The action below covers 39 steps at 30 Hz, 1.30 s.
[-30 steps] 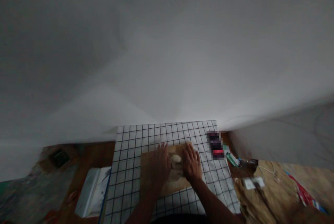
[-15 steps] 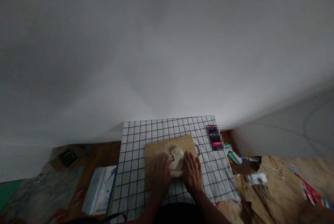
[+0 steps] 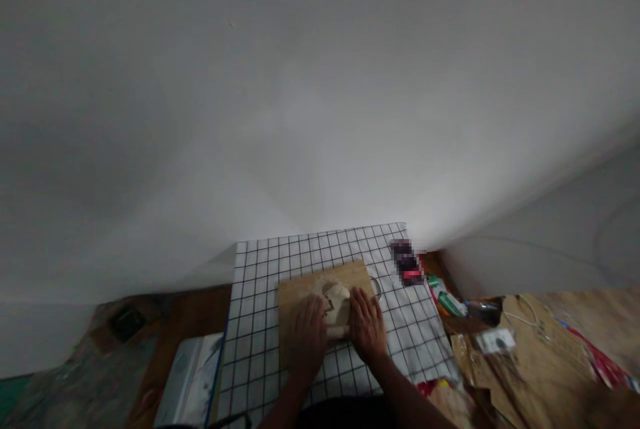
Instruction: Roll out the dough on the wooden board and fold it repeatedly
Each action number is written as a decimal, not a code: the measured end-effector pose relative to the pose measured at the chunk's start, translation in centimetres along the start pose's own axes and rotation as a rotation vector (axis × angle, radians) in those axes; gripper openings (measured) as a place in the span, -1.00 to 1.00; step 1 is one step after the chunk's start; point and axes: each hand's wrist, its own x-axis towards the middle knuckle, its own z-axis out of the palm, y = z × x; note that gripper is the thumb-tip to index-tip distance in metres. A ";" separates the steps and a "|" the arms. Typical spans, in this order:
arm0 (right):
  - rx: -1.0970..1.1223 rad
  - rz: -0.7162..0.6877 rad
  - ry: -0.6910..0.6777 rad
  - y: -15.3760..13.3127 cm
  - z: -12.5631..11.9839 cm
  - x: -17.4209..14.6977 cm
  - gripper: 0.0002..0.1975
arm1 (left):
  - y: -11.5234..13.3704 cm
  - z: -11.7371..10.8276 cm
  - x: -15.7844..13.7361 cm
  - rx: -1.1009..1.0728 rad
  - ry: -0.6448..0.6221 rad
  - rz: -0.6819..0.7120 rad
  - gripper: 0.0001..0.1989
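A pale piece of dough (image 3: 339, 301) with a jagged left edge lies on a wooden cutting board (image 3: 295, 288) dusted with flour. My left hand (image 3: 309, 332) is on the board at the dough's left side, fingers stretched forward. At the right side my right hand (image 3: 367, 324) lies with its fingers extended, touching the dough's edge. Between the two palms shows a light, bar-like roll (image 3: 337, 332); I cannot tell whether it is a rolling pin or the dough's near edge. My palms hide its ends.
A checked cloth (image 3: 260, 262) covers the table under the board. The board's metal handle (image 3: 377, 289) sticks out at right. A blurred-out dark object (image 3: 407, 262) lies at the far right corner. Boxes and a white power strip (image 3: 495, 341) are beyond the right edge; a white wall stands behind.
The camera view has shifted slightly. Both hands stay at the sides of the dough, with only a slight shift on the board.
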 end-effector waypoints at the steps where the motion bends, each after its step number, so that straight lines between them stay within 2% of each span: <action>1: -0.001 -0.002 -0.012 0.0 0.0 0.3 -0.42 | 0.0 -0.1 0.3 -0.003 0.004 -0.002 -0.47; 5: 0.011 -0.003 -0.043 0.1 -0.4 1.3 -0.43 | 0.1 -0.8 1.7 -0.013 0.011 0.018 -0.47; 13: 0.064 -0.076 -0.104 0.5 -1.3 2.4 -0.44 | -0.5 -1.8 5.4 -0.058 -0.110 0.054 -0.52; 19: 0.115 -0.006 -0.115 0.8 -1.0 3.2 -0.47 | -0.4 -2.0 8.7 -0.142 -0.130 0.097 -0.60; 22: 0.152 0.041 -0.116 0.8 -0.7 3.5 -0.51 | -0.1 -2.1 11.1 -0.128 -0.193 0.120 -0.70; 25: 0.163 0.068 -0.104 0.7 -0.2 3.5 -0.51 | 0.1 -1.7 13.3 -0.104 -0.251 0.177 -0.70; 28: 0.141 0.076 -0.088 0.6 0.3 3.5 -0.48 | 0.2 -0.9 14.7 -0.117 -0.246 0.196 -0.69; 34: 0.124 0.138 -0.056 0.3 0.0 4.0 -0.50 | 0.8 -0.2 16.4 -0.106 -0.235 0.132 -0.70; 39: 0.116 0.157 -0.040 0.0 0.0 3.7 -0.45 | 0.6 0.3 16.0 -0.153 -0.156 0.167 -0.67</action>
